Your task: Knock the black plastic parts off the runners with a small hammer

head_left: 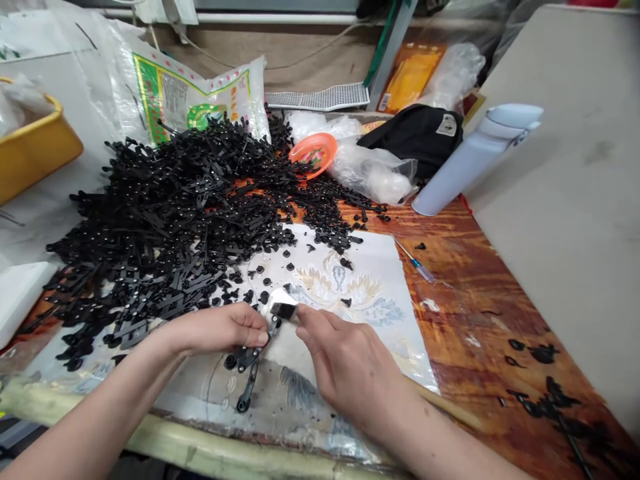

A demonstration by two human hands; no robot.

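Note:
My left hand (233, 328) pinches a black jointed plastic linkage (249, 373) with shiny rivets, its lower arm hanging toward the table's front edge. My right hand (345, 360) is closed around a hammer; its dark head (284, 311) is at the linkage's upper end, and the pale wooden handle (445, 405) comes out beneath my forearm. Whether the head touches the linkage, I cannot tell. Small black caps (267, 282) lie scattered just beyond my hands on the patterned sheet (370, 267). A large heap of similar black linkages (190, 200) rises at the back left.
Behind the heap stands a printed plastic sack (200, 93). An orange dish (315, 153), a black pouch (417, 140) and a pale blue bottle (470, 167) are at the back. A screwdriver (417, 262) lies to the right. At far left is a yellow bin (43, 153).

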